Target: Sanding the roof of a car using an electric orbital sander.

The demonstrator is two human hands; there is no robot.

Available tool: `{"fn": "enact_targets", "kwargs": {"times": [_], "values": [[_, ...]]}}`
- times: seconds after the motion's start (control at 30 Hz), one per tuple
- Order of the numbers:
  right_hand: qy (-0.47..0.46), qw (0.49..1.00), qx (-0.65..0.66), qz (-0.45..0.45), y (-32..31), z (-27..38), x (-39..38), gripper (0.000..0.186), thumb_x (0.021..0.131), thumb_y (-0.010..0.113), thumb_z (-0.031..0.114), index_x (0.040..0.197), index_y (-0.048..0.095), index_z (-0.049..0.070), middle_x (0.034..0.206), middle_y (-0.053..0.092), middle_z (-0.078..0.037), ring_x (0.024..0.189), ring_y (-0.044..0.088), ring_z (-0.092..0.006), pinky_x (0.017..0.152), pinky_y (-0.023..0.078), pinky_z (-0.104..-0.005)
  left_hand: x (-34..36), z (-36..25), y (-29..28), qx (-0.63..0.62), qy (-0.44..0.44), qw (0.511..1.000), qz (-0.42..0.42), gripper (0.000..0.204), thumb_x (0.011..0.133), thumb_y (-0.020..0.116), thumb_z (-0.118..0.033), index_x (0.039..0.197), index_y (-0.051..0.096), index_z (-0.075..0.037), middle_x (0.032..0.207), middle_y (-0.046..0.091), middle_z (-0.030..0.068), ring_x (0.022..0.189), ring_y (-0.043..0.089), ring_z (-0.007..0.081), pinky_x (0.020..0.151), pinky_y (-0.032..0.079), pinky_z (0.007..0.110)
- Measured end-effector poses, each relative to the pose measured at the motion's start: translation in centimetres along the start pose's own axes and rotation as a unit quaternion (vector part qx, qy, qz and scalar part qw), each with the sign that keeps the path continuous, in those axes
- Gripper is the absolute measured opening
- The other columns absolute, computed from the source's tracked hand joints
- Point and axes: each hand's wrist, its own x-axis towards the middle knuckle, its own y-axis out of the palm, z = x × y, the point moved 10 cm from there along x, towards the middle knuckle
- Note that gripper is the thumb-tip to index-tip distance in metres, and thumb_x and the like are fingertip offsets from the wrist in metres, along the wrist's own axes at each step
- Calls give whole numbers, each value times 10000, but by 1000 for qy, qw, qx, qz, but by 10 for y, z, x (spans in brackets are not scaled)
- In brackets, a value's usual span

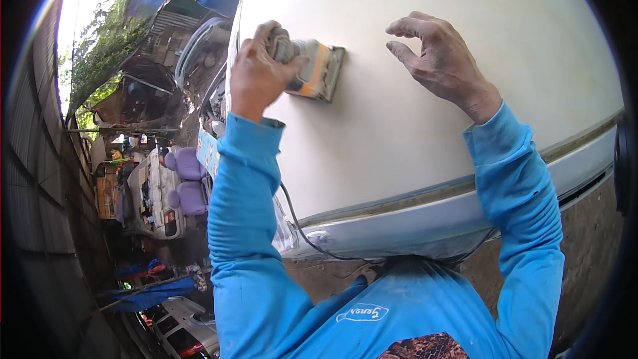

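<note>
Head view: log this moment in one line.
left hand: gripping sander | right hand: open, empty, over white panel | cord: across panel edge

The sander (312,72) is on the vehicle roof (385,153), with seats (190,163) beyond the roof's left edge.

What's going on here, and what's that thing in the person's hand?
Someone in a blue shirt grips what looks like a power sander with the left hand, at a broad white panel, perhaps a vehicle's roof. The right hand is open over the panel, holding nothing. A dark cord hangs across the panel's near edge. Purple seats are off to the left.
</note>
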Motion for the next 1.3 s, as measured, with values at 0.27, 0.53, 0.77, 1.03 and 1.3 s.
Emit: {"fn": "enact_targets", "kwargs": {"times": [0.27, 0.53, 0.77, 1.03, 1.3], "values": [[1, 1000, -8, -7, -5, 0, 2, 235, 951, 706, 176, 1095, 751, -4, 1022, 738, -155, 895, 717, -302, 877, 579, -401, 40, 104, 0, 93, -137, 986, 17, 805, 723, 866, -415, 1396, 560, -96, 1253, 690, 237, 1163, 673, 396, 1027, 517, 445], [-15, 1000, -11, -11, 0, 3, -1, 237, 959, 704, 184, 1099, 755, 0, 1041, 746, -171, 942, 729, -309, 899, 582, -405, -69, 138, -22, 23, -155, 988, -15, 722, 735, 872, -361, 1328, 578, -74, 1150, 707, 252, 1042, 703, 406, 923, 553, 454], [-8, 1000, -9, -1, 4, 3, -3, 237, 960, 697, 183, 1101, 755, 2, 1050, 745, -175, 961, 730, -310, 906, 582, -409, -129, 52, -31, -26, -81, 996, -30, 693, 699, 906, -254, 1294, 613, -51, 1119, 687, 198, 1019, 688, 379, 900, 564, 454], [-5, 1000, -20, -12, -6, 3, -3, 227, 953, 694, 174, 1089, 754, 2, 1021, 742, -171, 930, 725, -314, 896, 579, -405, -38, -19, -6, -4, 22, 1000, -10, 695, 704, 904, -309, 1307, 620, -111, 1131, 685, 178, 1022, 696, 380, 895, 573, 459], [9, 1000, 8, -5, -4, -1, -1, 223, 939, 706, 158, 1080, 748, -10, 999, 736, -161, 862, 712, -312, 853, 577, -411, 75, 112, 12, 75, -132, 988, 6, 834, 725, 857, -442, 1426, 548, -114, 1317, 670, 212, 1227, 647, 372, 1056, 508, 451]]}}
